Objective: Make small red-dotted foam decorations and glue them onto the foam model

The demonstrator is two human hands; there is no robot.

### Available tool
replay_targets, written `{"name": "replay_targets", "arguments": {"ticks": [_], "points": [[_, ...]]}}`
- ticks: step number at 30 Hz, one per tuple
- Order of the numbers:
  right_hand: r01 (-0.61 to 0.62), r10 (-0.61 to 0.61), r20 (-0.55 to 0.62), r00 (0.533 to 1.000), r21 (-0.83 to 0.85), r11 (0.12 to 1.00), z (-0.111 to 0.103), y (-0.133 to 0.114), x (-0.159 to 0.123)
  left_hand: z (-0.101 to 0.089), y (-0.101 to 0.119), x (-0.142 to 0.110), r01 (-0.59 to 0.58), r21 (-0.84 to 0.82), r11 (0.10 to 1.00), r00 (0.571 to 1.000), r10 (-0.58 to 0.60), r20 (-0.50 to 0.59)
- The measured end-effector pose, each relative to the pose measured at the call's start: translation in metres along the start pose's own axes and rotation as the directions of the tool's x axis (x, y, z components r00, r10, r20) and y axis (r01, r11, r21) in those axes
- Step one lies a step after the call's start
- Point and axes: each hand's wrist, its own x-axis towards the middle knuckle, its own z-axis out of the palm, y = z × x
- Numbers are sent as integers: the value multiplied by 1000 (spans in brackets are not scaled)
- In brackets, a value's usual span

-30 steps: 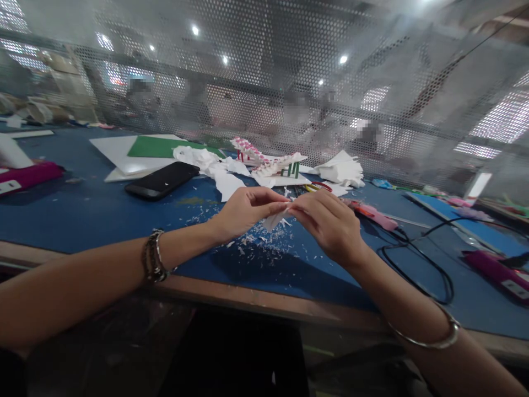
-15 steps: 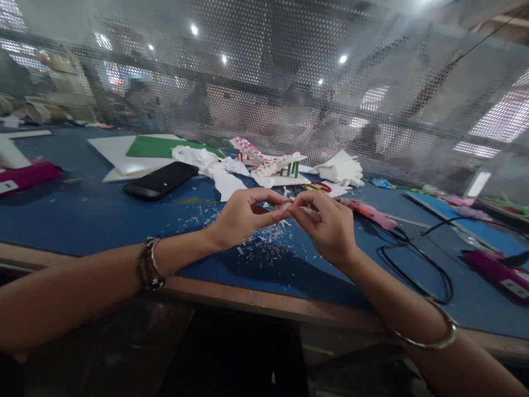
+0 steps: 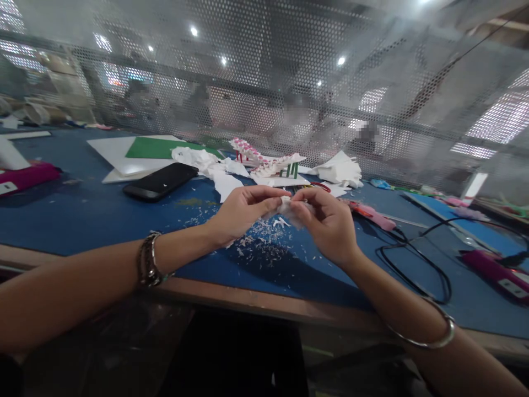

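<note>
is a blue table (image 3: pixel 103 220) with a brown edge (image 3: pixel 264 300); bears a black phone (image 3: pixel 162 182), white scraps (image 3: pixel 264 251), crumpled paper (image 3: pixel 194 157), a pink tool (image 3: pixel 374 216) and a looped black cable (image 3: pixel 448 284).

L hand (image 3: pixel 243 214) & R hand (image 3: pixel 329 220) pinching white paper (image 3: pixel 286 205), blk phone (image 3: pixel 161 181) nearby on blue tabletop (image 3: pixel 136 220)

Head camera: 1 view, from above and behind the left hand (image 3: pixel 237 216) and right hand (image 3: pixel 333 223)
Hands: within arm's reach, near the middle of the view
Blue tabletop (image 3: pixel 95 220): seen slantwise, looking forward and down, around the hands
Mesh screen (image 3: pixel 243 66): faced beyond the hands, farther off
</note>
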Motion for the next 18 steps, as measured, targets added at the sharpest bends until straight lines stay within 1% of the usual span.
{"name": "replay_targets", "arguments": {"ticks": [3, 5, 7, 11, 15, 18], "points": [[-56, 56, 0, 998, 92, 994, 2, -1, 0, 0, -1, 1, 72, -91, 993, 997, -71, 9], [-76, 78, -7, 997, 111, 991, 3, -1, -1, -1, -1, 1, 126, -140, 982, 992, -120, 46], [-71, 73, -15, 997, 110, 991, 4, -1, -1, -2, -1, 1, 161, -187, 969, 985, -145, 97], [-17, 18, -15, 1000, 109, 994, 5, 1, -2, -2, 1, 1, 185, -231, 955, 977, -152, 152], [68, -67, -8, 998, 103, 992, 6, 1, -4, -2, 2, 1, 206, -243, 948, 970, -165, 179], [119, -117, -30, 993, 72, 990, 5, 0, -4, -2, 1, 2, 188, -237, 953, 972, -147, 183]]}}
